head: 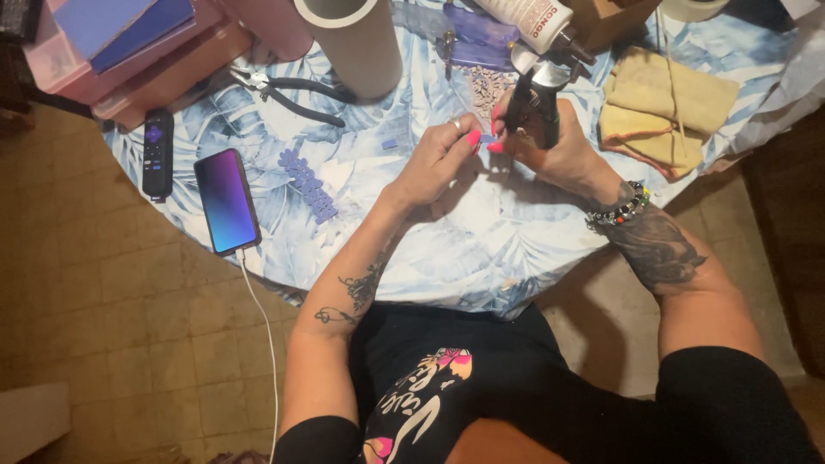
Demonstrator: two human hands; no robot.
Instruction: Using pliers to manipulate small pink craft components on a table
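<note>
Right hand grip, punch pliers upright, handles downward

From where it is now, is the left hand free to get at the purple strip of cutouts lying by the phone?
Probably not at once: the left hand pinches a small purple piece at the punch pliers. The path over the tablecloth to the purple strip looks bare.
</note>
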